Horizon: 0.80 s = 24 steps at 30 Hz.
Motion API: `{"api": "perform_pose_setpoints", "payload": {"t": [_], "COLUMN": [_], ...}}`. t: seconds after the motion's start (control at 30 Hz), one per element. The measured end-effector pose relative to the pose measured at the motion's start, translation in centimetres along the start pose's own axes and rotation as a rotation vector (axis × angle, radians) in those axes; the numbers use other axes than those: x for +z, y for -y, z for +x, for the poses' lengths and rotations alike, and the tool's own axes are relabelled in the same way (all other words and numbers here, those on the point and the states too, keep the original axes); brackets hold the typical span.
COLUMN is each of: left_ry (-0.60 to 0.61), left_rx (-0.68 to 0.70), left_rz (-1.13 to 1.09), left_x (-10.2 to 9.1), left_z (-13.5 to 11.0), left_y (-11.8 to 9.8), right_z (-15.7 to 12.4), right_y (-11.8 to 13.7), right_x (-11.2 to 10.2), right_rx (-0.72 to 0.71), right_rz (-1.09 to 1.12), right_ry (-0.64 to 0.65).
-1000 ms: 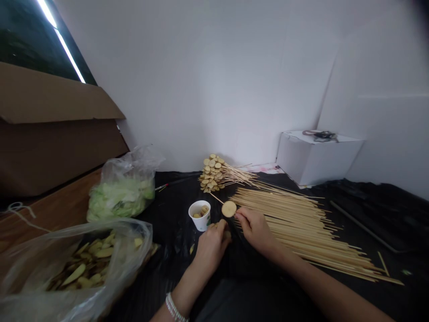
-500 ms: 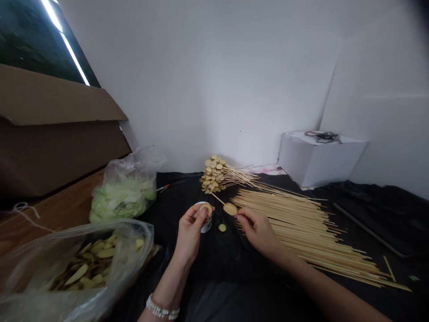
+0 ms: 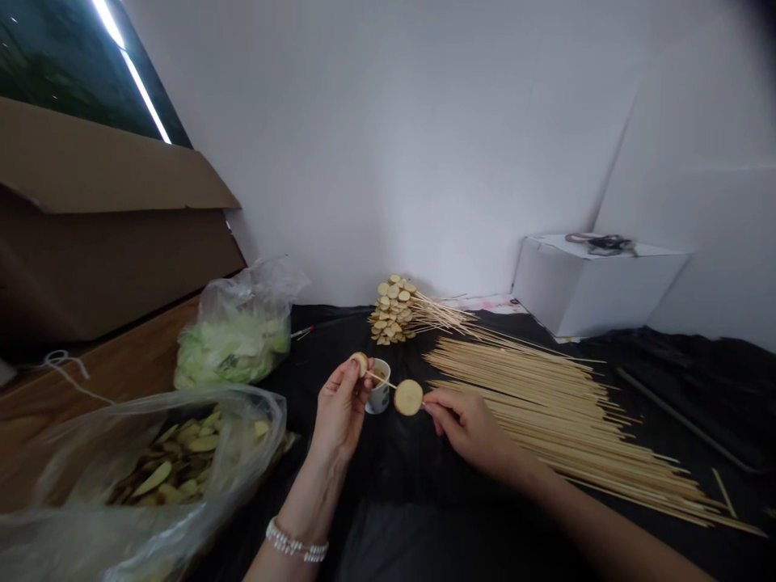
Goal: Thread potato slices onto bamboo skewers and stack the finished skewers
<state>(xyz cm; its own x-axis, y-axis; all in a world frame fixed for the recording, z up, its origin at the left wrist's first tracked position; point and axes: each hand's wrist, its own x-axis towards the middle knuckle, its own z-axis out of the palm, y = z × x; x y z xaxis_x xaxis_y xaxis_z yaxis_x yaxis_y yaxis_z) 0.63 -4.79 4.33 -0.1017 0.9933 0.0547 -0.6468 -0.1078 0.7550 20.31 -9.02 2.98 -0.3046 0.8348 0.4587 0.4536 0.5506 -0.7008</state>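
My left hand [image 3: 341, 408] pinches a small round potato slice [image 3: 360, 362] at its fingertips, held at the tip of a bamboo skewer [image 3: 383, 381]. My right hand [image 3: 466, 421] grips that skewer, which carries a larger round slice [image 3: 408, 397] close to the fingers. A white paper cup [image 3: 381, 394] stands just behind the two hands on the black sheet [image 3: 424, 477], partly hidden by the left fingers.
A pile of loaded skewers [image 3: 394, 309] lies by the wall, a wide heap of bare skewers [image 3: 563, 420] to the right. Two clear bags hold sliced potato [image 3: 182, 461] and green leaves [image 3: 234, 343]. A cardboard box [image 3: 103, 234] is at left, a white box [image 3: 594, 279] at right.
My left hand rose from the sheet with a small slice and brought it to the skewer tip. My right hand moved the skewer slightly left and lower. The view shifted a little.
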Motion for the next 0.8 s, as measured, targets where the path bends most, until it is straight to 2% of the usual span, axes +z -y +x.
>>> {"api": "perform_pose_setpoints", "payload": {"t": [0.2, 0.53, 0.67, 0.8], "left_ry": [-0.063, -0.009, 0.030, 0.016], "left_rx": [-0.003, 0.063, 0.109, 0.114], "left_rz": [-0.014, 0.065, 0.131, 0.181], "left_x": [-0.1, 0.1, 0.1, 0.1], "left_z": [0.1, -0.1, -0.1, -0.2], "left_y": [-0.1, -0.3, -0.4, -0.1], "right_z": [0.0, 0.0, -0.2, -0.4], "right_y": [-0.1, -0.4, -0.6, -1.1], "right_x": [-0.2, -0.2, -0.2, 0.1], "right_rx": [-0.001, -0.019, -0.051, -0.102], "right_rz": [-0.019, -0.033, -0.068, -0.139], "right_ry": [-0.014, -0.006, -0.012, -0.035]}}
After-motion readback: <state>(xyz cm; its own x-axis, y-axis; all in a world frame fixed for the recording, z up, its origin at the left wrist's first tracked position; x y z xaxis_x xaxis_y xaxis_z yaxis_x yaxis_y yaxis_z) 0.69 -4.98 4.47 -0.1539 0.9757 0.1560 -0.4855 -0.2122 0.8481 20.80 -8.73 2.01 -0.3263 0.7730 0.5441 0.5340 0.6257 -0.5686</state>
